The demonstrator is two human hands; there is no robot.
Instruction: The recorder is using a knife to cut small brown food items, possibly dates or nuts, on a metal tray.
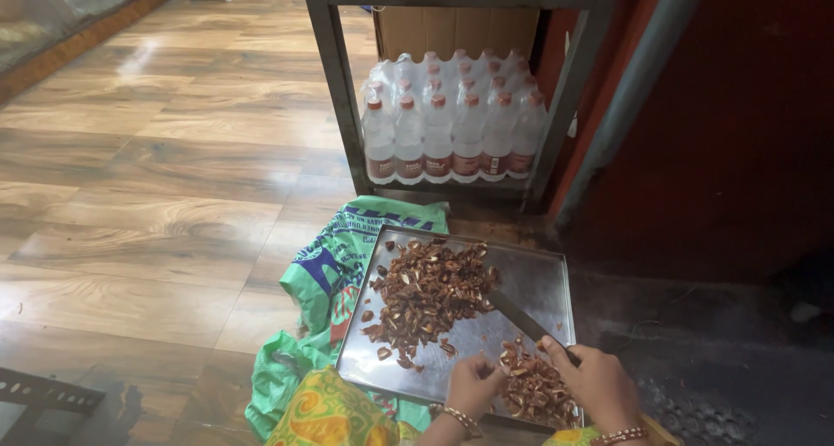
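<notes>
Right hand (pixel 598 378) grips a knife (pixel 524 319) over a steel tray (pixel 539 277) of chopped brown pieces (pixel 427 294); left hand (pixel 473 383), fingers curled, pinches pieces. Both forearms cut off by the frame's lower edge.

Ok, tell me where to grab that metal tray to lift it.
Take the metal tray by its raised rim on the two bare far corners, coming from above and outside. The near edge is taken up by the hands and knife, and brown pieces cover its middle.
</notes>
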